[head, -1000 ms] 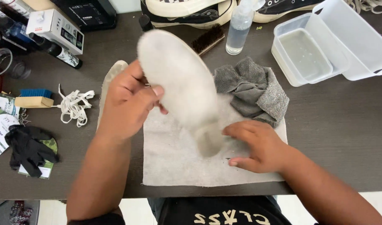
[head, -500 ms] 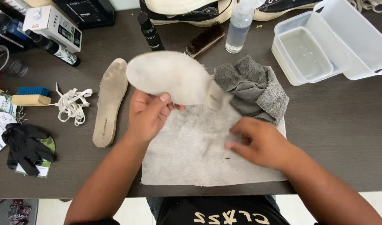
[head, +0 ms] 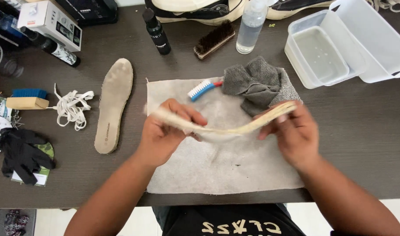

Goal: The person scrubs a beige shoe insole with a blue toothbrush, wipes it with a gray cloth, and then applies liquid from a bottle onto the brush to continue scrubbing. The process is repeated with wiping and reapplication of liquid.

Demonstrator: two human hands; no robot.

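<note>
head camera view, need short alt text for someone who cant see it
Two bare hands, left hand and right hand, hold a pale shoe insole edge-on by its ends above a white cloth on a dark table. A second insole, white laces, a grey towel and brushes lie around.

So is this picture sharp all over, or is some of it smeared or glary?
Head view: the table things are crisp, such as the flat insole and the black bottle; the insole held edge-on and the left hand are slightly motion-blurred, the right hand a little too. Light is soft and even, shadows faint; only the white plastic tub looks bright, near washed out.
</note>
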